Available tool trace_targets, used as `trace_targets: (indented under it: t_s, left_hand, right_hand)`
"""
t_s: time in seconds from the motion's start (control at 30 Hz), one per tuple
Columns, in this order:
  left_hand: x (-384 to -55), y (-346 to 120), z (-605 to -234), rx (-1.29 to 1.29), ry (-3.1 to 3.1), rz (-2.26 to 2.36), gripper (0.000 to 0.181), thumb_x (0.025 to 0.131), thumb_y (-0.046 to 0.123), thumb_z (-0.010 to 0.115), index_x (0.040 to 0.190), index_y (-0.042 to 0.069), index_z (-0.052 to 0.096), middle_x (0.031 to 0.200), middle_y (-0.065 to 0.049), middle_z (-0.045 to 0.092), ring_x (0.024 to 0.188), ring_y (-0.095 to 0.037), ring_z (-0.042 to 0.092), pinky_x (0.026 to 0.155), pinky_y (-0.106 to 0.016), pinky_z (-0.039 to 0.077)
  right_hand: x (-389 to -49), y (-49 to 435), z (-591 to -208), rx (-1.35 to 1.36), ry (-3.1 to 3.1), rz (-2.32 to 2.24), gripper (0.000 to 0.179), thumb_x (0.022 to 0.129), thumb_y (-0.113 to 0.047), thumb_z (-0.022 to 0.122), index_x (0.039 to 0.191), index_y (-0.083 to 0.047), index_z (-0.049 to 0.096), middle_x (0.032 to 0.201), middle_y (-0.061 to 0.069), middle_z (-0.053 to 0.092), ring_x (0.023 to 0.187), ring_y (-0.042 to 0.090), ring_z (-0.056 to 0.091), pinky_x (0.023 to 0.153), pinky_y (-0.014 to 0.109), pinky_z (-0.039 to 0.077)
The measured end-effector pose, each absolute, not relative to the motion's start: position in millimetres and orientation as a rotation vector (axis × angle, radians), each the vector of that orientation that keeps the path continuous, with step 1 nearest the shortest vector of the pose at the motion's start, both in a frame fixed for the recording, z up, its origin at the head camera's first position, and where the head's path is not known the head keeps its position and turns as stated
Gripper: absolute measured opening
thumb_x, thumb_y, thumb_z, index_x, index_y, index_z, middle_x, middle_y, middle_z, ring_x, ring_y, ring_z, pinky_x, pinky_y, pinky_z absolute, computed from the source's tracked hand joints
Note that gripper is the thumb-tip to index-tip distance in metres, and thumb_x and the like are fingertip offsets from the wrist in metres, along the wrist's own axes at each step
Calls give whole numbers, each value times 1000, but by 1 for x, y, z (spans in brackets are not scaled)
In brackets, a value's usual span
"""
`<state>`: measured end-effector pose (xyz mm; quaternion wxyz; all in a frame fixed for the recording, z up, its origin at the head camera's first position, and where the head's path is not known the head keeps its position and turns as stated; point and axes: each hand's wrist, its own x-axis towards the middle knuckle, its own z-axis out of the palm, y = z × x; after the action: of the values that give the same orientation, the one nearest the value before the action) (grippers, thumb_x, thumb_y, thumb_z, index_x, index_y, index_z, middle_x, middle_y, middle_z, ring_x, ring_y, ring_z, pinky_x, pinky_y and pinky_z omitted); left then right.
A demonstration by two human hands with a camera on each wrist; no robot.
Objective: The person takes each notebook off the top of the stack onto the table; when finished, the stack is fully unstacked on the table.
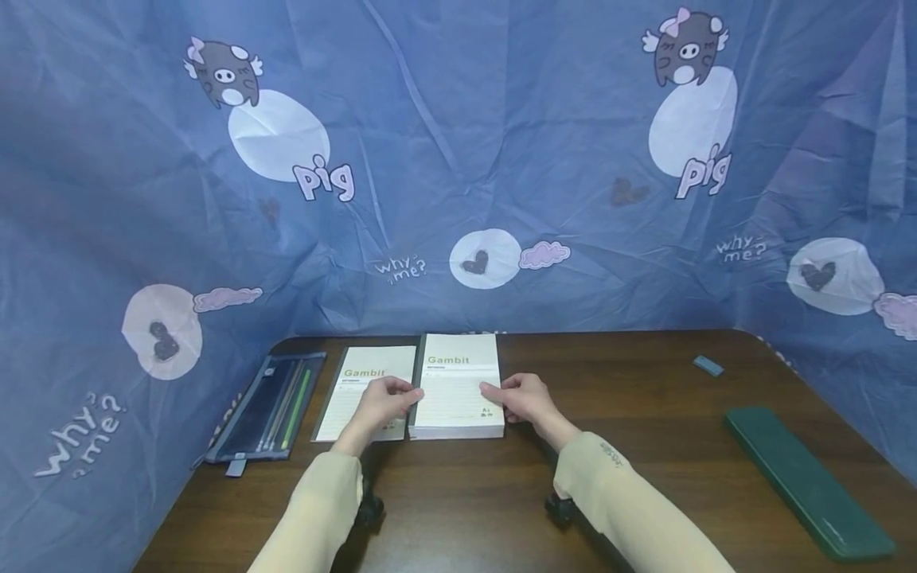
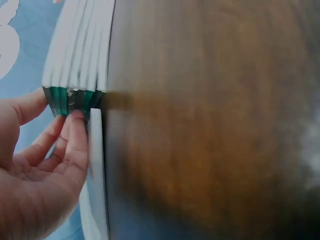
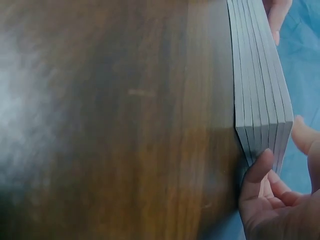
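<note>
The left hand (image 1: 388, 400) grips the spine side of a stack of cream-covered "Gambit" notebooks with dark green spines (image 1: 458, 395). In the left wrist view, the fingers (image 2: 75, 145) are curled against the green spine edges (image 2: 75, 100) and the thumb sits on the far side of the stack. About 5 notebooks can be counted there.

The right hand (image 1: 523, 400) grips the opposite, open-page edge of the same stack. In the right wrist view, the thumb (image 3: 257, 172) presses on the white page edges (image 3: 260, 100) near the lower corner, and the other fingers wrap the far side.

The stack lies flat on the dark brown wooden table (image 1: 630, 414), directly between the 2 hands, with its front cover up.

Just beside the left hand, on its outer side, 1 single cream "Gambit" notebook (image 1: 361, 382) lies flat on the table; the left wrist partly covers its lower corner. Further out past that notebook lies a dark blue pencil case (image 1: 265, 410) with pencils visible through its front.

Well apart from the right hand, on its outer side, lies a long dark green box (image 1: 805, 481). Beyond it, further from the person, sits a small grey-blue eraser (image 1: 708, 365).

A blue printed cloth with pig figures (image 1: 458, 159) stands behind and around the table.
</note>
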<state>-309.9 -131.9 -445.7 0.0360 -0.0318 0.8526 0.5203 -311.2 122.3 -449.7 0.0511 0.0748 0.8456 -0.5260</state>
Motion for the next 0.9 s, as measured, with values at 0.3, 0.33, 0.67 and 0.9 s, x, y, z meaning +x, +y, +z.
trace_targets:
  t_s: [0.3,0.33,0.67,0.9]
  left_hand:
    - [-310,-133,-449,-195,2593,1578,42,96,30,67,119,-5,63,106,-17,66,89,-26,66,78,-37,53]
    - [-310,-133,-449,-217,2589,1571,43,96,32,66,120,-4,63,106,-17,67,90,-26,66,79,-37,52]
    - [-309,-136,-452,-226,2579,1578,42,96,31,67,118,-4,65,104,-15,69,93,-26,67,86,-44,51]
    - [-308,-133,-451,-260,2568,1598,40,94,30,69,115,-4,66,104,-15,68,93,-26,67,83,-41,52]
  right_hand:
    - [-311,117,-447,183,2741,-1484,46,83,-32,82,103,6,66,88,14,65,67,19,64,57,29,55]
    - [-311,117,-447,168,2753,-1477,44,84,-31,81,102,6,67,87,13,65,66,19,64,57,29,55]
    - [-313,121,-447,179,2723,-1489,37,87,-25,78,102,6,67,83,11,65,67,17,61,56,27,50]
    - [-319,139,-444,242,2511,-1661,34,92,-21,72,112,5,62,91,12,65,73,18,65,61,28,53]
